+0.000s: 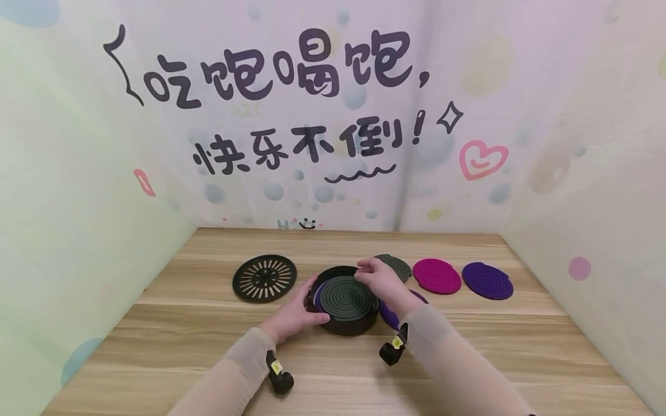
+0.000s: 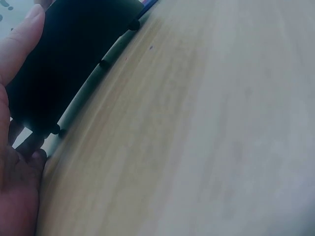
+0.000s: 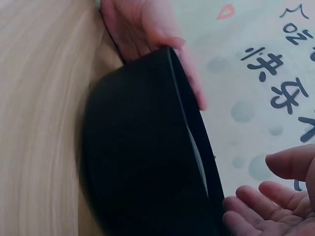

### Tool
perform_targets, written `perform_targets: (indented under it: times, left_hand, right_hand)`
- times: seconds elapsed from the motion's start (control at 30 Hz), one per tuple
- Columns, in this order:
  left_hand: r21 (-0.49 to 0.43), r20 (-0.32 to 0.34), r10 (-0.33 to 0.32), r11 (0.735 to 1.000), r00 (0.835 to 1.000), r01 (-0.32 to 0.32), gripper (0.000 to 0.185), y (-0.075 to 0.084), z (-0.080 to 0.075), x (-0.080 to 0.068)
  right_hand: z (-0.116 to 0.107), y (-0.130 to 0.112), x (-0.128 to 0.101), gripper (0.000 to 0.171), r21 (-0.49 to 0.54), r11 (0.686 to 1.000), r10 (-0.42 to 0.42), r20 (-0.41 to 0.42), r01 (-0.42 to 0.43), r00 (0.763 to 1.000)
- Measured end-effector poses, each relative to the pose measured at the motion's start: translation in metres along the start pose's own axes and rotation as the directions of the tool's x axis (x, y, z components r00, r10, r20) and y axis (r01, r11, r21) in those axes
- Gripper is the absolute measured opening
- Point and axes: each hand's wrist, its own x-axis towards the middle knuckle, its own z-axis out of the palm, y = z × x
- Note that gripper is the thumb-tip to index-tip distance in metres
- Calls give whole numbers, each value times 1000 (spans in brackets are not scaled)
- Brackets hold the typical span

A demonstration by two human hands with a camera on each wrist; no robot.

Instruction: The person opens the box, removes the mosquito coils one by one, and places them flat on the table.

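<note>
The left hand [image 1: 292, 316] curls its fingers against the left wall of the black tray [image 1: 347, 325], gripping it; in the left wrist view the thumb [image 2: 19, 42] lies flat on the dark wall. The right hand [image 1: 382, 282] rests over the tray's right rim, fingers loosely bent, fingertips at the far edge; whether they pinch anything I cannot tell. In the right wrist view those fingers [image 3: 256, 219] hang relaxed just beside the rim, apart from it.

The tray stands near the middle of the desk [image 1: 208, 346], slightly toward the front edge. In it lies a dark grey coil [image 1: 343, 293], flat and level with the rim, and a sliver of a purple coil [image 1: 315, 290] shows under its left side (how many lie beneath is hidden).

Just right of the tray, partly under the right wrist, another purple coil [image 1: 389, 313] lies on the desk. Behind the right hand sits a second grey coil [image 1: 396, 266]. To the right come a magenta coil [image 1: 437, 275] and then a violet coil [image 1: 487, 280], toward the right edge. The slotted black lid [image 1: 264, 278] lies flat to the left of the tray, apart from it.
</note>
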Motion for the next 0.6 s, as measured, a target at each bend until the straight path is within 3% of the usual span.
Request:
perform_targets:
  times: [0.3,0.6]
  left_hand:
    - [-39,21,7,999,1000,-6,106,1,0,-1]
    - [-34,20,7,999,1000,-7,106,1,-1,-1]
  right_hand:
    - [11,0,5,42,-94,995,36,-6,-36,999]
    - [15,0,5,46,-105,992,65,-15,-67,998]
